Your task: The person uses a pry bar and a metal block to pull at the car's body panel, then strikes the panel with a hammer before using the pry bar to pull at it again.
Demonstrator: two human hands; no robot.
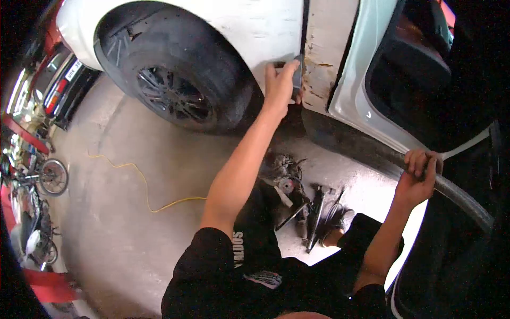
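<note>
My left hand (pixel 280 87) is up at the lower edge of the white body panel (pixel 255 32), behind the wheel arch. Its fingers are closed around a dark flat piece (pixel 297 80), held along the gap beside the scuffed, patchy panel (pixel 321 64). Part of that piece is hidden behind the fingers. Farther right, my right hand (pixel 418 175) has its fingers curled at the long dark grey sill strip (pixel 462 199) under the door opening. A black tyre (pixel 223 90) with a dark spoked rim sits left of my left hand.
Tools and dark parts (pixel 313 212) lie on the floor below me, near a shoe (pixel 345 219). A yellow cord (pixel 139 171) crosses the concrete floor (pixel 133 228). Motorbikes (pixel 37 212) and a dark car (pixel 61 87) stand at the left. The vehicle's window frame (pixel 366 85) is at upper right.
</note>
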